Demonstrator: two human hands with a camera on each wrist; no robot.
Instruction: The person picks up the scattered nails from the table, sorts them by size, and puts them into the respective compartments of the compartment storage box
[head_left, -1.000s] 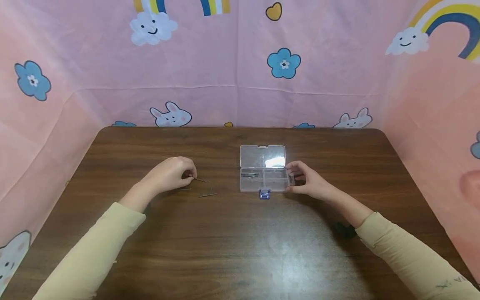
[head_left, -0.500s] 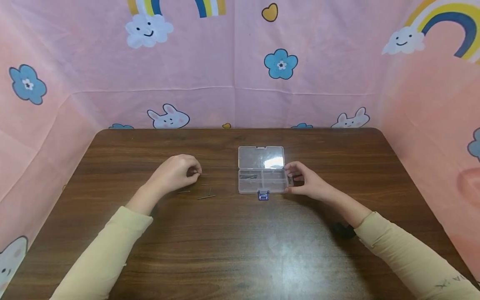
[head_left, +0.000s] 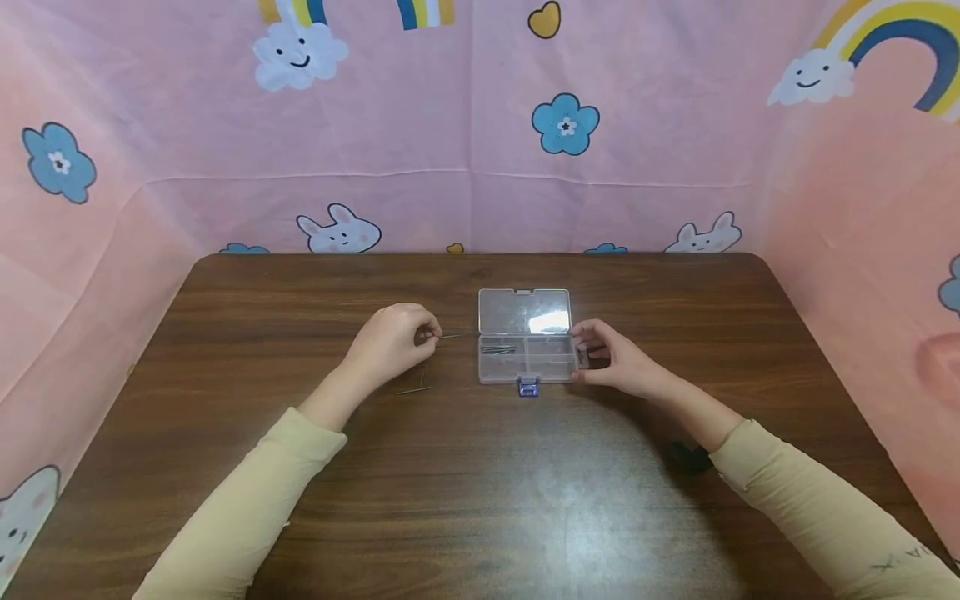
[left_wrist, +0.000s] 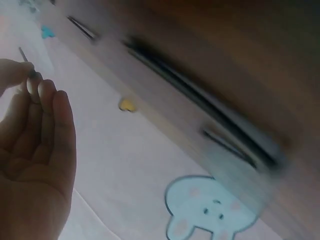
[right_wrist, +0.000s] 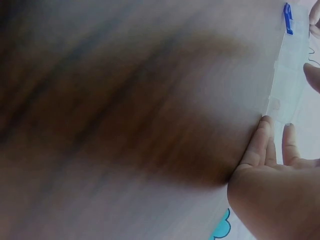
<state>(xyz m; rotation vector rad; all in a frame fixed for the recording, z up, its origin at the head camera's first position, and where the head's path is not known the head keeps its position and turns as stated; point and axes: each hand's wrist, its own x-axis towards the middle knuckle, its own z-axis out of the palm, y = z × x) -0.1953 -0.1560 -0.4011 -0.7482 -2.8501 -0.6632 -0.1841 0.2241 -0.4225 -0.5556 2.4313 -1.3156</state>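
Observation:
My left hand pinches a thin metal nail between thumb and fingertips, just left of the box. The nail points right, toward the box, without touching it. In the left wrist view the nail sticks out past the fingertips. The clear plastic box lies with its lid folded back. Several nails lie in its far left compartment. My right hand grips the box's right end, thumb at the near corner and fingers at the far one.
On the brown table, loose nails lie below my left hand, one apparently upright; the left wrist view shows nails close up, blurred. A blue latch juts from the box's front. Pink printed cloth encloses the back and sides.
My left hand has picked up the nail and moved right and slightly away from me, toward the box. The right hand and the box have stayed in place.

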